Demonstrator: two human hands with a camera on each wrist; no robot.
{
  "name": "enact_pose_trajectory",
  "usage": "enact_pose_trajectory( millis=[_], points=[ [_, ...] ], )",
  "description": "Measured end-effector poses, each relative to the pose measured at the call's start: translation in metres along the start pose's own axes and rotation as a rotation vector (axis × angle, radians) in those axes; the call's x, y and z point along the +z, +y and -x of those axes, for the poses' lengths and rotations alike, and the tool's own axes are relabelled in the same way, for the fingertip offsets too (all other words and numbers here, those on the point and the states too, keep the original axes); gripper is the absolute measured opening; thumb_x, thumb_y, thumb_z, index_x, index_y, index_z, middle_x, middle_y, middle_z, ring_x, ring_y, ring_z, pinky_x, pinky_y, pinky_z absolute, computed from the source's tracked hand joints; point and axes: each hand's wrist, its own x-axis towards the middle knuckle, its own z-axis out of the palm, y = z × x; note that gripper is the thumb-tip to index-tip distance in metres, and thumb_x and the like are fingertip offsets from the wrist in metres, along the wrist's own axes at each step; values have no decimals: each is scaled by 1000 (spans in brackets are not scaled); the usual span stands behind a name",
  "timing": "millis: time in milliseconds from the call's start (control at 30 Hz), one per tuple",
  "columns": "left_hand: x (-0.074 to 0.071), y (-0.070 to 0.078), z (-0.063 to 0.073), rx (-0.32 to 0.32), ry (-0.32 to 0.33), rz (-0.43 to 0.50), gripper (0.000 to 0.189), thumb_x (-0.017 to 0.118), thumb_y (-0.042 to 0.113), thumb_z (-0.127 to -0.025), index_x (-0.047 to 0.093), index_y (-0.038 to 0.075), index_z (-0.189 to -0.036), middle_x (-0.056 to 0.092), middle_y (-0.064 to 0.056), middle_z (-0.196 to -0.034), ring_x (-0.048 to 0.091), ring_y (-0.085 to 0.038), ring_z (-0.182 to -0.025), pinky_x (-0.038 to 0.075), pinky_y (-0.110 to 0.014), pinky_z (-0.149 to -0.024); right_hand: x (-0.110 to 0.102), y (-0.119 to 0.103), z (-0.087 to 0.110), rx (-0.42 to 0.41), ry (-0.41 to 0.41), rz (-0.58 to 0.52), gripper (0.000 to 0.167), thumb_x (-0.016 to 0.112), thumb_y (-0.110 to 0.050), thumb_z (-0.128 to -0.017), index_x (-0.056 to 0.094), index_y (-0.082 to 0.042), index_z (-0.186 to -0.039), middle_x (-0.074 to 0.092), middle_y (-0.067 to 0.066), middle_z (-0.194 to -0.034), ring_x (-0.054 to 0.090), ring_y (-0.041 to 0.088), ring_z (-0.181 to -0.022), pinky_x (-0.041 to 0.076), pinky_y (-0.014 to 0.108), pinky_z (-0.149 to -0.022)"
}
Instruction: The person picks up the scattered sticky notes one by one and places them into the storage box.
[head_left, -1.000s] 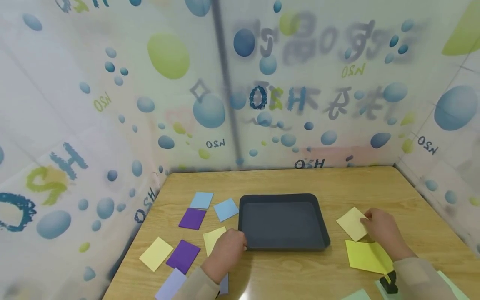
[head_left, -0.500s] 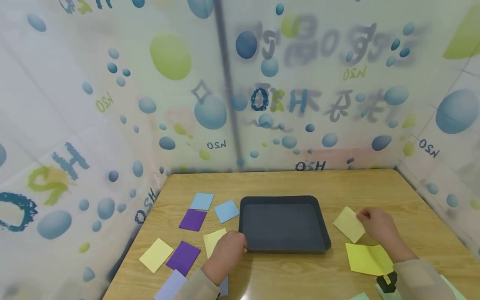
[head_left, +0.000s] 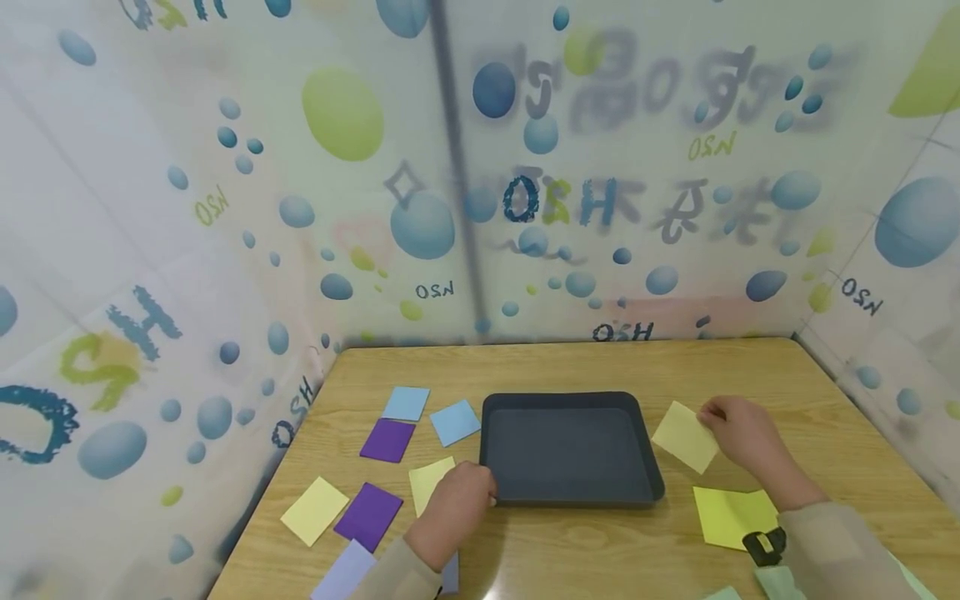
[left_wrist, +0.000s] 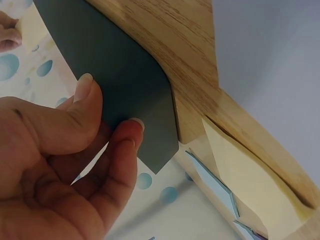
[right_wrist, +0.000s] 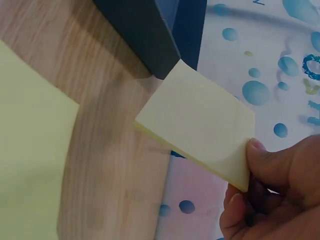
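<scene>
A dark grey rectangular tray (head_left: pixel 570 450) lies on the wooden table. At its near left corner my left hand (head_left: pixel 457 504) pinches the rim; the left wrist view shows the thumb over the edge and the fingers against the outer wall (left_wrist: pixel 120 85). To the right of the tray, my right hand (head_left: pixel 742 429) holds a pale yellow sticky note pad (head_left: pixel 685 437) by one corner, between thumb and fingers. The pad (right_wrist: pixel 200 122) is raised off the table, close to the tray's right side. Beneath the right hand lies a brighter yellow sticky note pad (head_left: pixel 731 515).
Left of the tray are light blue pads (head_left: pixel 455 423), purple pads (head_left: pixel 368 517), pale yellow pads (head_left: pixel 313 510) and a lavender pad (head_left: pixel 343 571). Pale green pads (head_left: pixel 780 583) lie near right, partly under the right sleeve. Patterned cloth walls (head_left: pixel 600 275) enclose the table's back and sides.
My right hand has lifted the pale yellow sticky note pad and carried it left and away from me, closer to the tray. The left hand stays at the tray's corner.
</scene>
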Motion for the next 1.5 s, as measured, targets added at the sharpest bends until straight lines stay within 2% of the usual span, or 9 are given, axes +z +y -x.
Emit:
enact_pose_trajectory(
  millis=[133, 267, 433, 600, 700, 933, 1167, 1367, 1500],
  points=[
    [1, -1, -1, -1, 1, -4, 4, 82, 11, -80, 80, 12, -77, 76, 0, -78, 69, -14, -72, 55, -24, -62, -4, -7, -3, -42, 6, 15, 16, 59, -5, -100, 69, 5, -93, 65, 8, -76, 49, 17, -65, 42, 33, -60],
    [2, -1, -1, -6, -5, -10, 4, 83, 11, -80, 80, 11, -77, 75, 0, -78, 69, -14, -72, 55, -24, -61, -10, -19, -6, -67, -5, 24, 14, 61, -5, -98, 71, 3, -93, 67, 9, -78, 50, 17, -65, 43, 33, -61],
    [1, 0, -2, -9, -14, -10, 4, 84, 11, -79, 80, 11, -80, 75, 0, -79, 70, -15, -72, 56, -24, -62, -17, -32, -12, -77, -87, 23, 14, 63, -6, -97, 74, 4, -96, 71, 14, -87, 55, 19, -71, 46, 35, -64],
    [2, 1, -3, -3, -13, -2, 4, 83, 10, -78, 81, 10, -81, 76, -1, -80, 71, -14, -73, 56, -23, -62, -17, -40, -17, -62, -185, -8, 12, 64, -6, -97, 73, 1, -94, 67, 11, -88, 54, 21, -77, 46, 36, -68],
    [3, 2, -3, -6, -8, -6, 4, 84, 10, -78, 81, 11, -80, 76, -1, -80, 71, -14, -73, 56, -23, -62, -14, -45, -20, -63, -211, -19, 11, 65, -7, -96, 73, 0, -95, 67, 11, -91, 53, 22, -78, 46, 37, -69],
    [4, 1, -1, -15, -5, -16, 4, 84, 11, -78, 81, 12, -80, 76, -1, -80, 71, -15, -74, 57, -24, -63, -4, -59, -29, -83, -260, -33, 15, 69, -8, -94, 76, 1, -102, 73, 21, -108, 66, 31, -93, 55, 47, -78],
    [3, 0, -1, -10, 12, -15, 4, 84, 11, -78, 81, 12, -80, 76, 0, -80, 70, -15, -74, 56, -24, -62, 10, -68, -39, -51, -336, -59, 9, 68, -6, -94, 76, -1, -94, 73, 15, -99, 59, 23, -83, 52, 39, -73],
    [1, 1, -1, -4, 12, -10, 4, 84, 11, -78, 80, 11, -79, 76, 0, -79, 70, -15, -73, 56, -24, -63, 21, -71, -43, -76, -397, -51, 14, 67, -4, -95, 72, -5, -81, 63, 4, -85, 50, 20, -76, 43, 33, -67],
    [0, 1, -1, -16, -1, -11, 4, 84, 12, -79, 80, 11, -80, 76, -1, -80, 70, -15, -73, 57, -25, -63, 26, -74, -45, -87, -442, -49, 14, 69, -5, -93, 74, -5, -81, 61, 4, -83, 49, 19, -75, 42, 33, -67]
  ],
)
